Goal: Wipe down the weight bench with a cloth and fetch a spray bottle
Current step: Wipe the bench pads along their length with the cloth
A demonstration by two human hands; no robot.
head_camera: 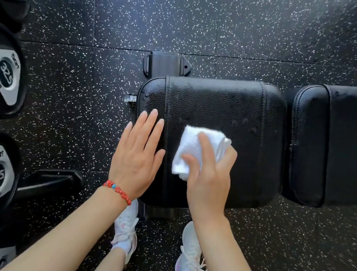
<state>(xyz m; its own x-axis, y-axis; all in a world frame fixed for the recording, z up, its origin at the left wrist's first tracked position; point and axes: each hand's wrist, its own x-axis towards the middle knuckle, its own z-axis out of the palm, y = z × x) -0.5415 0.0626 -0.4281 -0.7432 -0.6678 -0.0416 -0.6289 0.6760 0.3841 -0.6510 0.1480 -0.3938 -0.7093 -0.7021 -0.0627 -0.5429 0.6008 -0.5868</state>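
Observation:
The black padded weight bench lies across the view, its seat pad in the middle and its back pad to the right. A folded white cloth lies on the seat pad's near half. My right hand holds the cloth, thumb and a finger curled over it, and presses it to the pad. My left hand, with a red bead bracelet at the wrist, is flat with straight fingers over the seat pad's left edge. No spray bottle is in view.
Several black dumbbells on a rack line the left edge. The bench's frame foot sticks out behind the seat pad. My two white shoes stand on the speckled black rubber floor in front of the bench.

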